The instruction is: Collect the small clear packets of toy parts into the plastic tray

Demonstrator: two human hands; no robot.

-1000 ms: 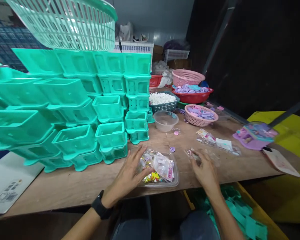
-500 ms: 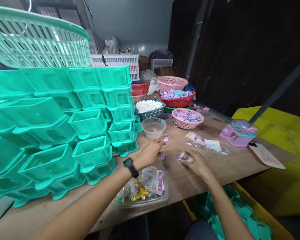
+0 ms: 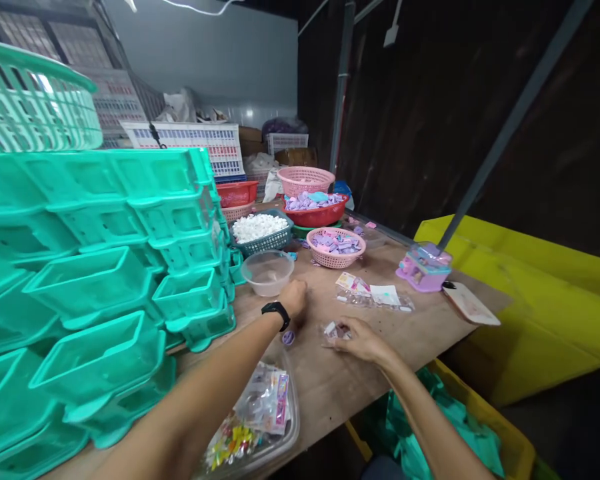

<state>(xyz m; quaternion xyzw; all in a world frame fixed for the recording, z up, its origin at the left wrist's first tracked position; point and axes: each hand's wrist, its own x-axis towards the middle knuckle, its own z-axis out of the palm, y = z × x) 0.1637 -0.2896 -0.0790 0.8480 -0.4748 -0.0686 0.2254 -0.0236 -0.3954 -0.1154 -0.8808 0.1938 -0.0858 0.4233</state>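
Having left the tray [image 3: 295, 419], the left hand [image 3: 296, 301] now reaches beside the bowl [image 3: 267, 288], its grip hidden, so only the right hand [image 3: 361, 340] tends the bag [image 3: 331, 331], pinching it over the counter [image 3: 325, 393].

A black watch [image 3: 276, 311], its band smooth and its case squarish, circles the wrist of the left hand [image 3: 295, 300]. The right hand [image 3: 361, 340] and both forearms [image 3: 420, 410] are bare. Dark bluish cloth [image 3: 381, 469] covers a leg.
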